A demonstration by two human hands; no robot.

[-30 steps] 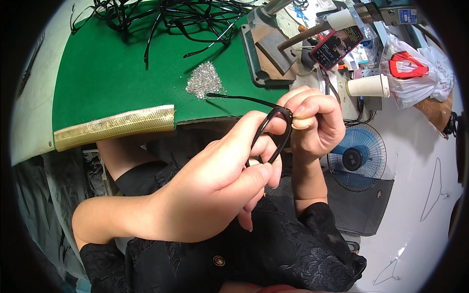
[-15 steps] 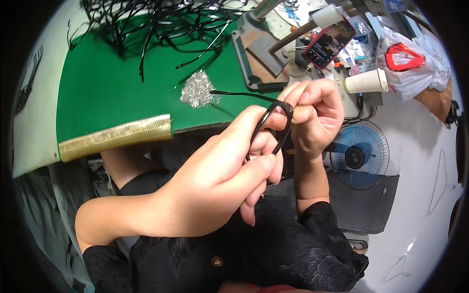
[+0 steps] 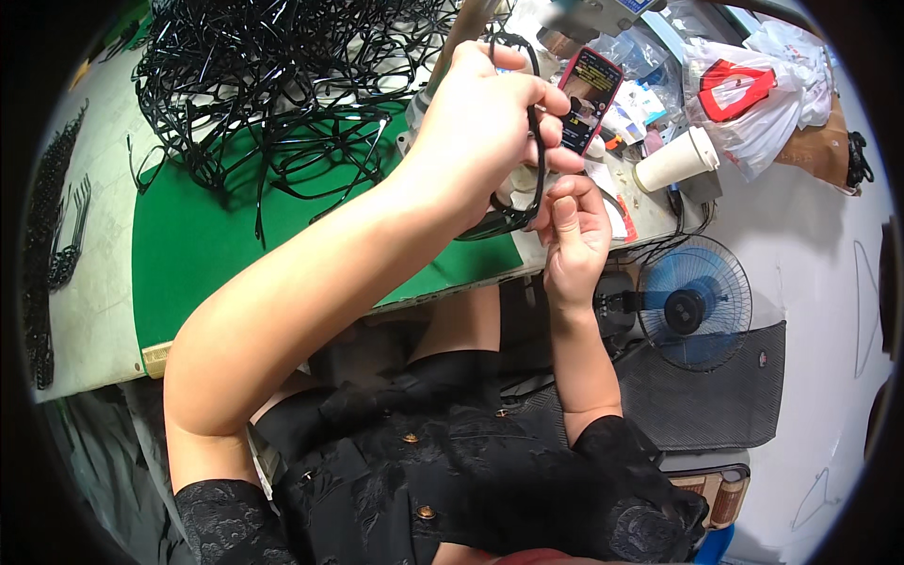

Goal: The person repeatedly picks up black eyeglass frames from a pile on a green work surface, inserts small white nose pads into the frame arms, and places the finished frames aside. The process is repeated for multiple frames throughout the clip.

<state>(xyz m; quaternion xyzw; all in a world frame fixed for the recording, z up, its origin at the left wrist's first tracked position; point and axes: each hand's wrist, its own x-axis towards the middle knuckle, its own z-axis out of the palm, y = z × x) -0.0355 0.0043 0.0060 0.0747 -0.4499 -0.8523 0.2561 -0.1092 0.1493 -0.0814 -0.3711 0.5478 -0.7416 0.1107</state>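
Observation:
My left hand (image 3: 494, 127) is closed around a black eyeglass frame (image 3: 540, 174), held upright over the far right of the green mat (image 3: 198, 254). Fingers reach through and past its rim. Just below, on the right, my right hand (image 3: 576, 250) has its fingers curled toward the thumb, close to the frame's lower end. Whether they touch the frame or pinch something small cannot be made out. Beyond my left forearm lies a large tangled heap of black eyeglass frames (image 3: 273, 85).
A metal stand's post (image 3: 461, 38) rises behind my left hand. Further right are a phone in a red case (image 3: 591, 99), a white paper cup (image 3: 676, 158) and plastic bags (image 3: 753, 104). Below the table edge stands a blue fan (image 3: 692, 301). Black temple pieces (image 3: 71, 235) lie far left.
My left hand has carried the eyeglass frame up and away from me toward the stand. My right hand has come off the hinge area. My forearm now covers where the silvery pile was.

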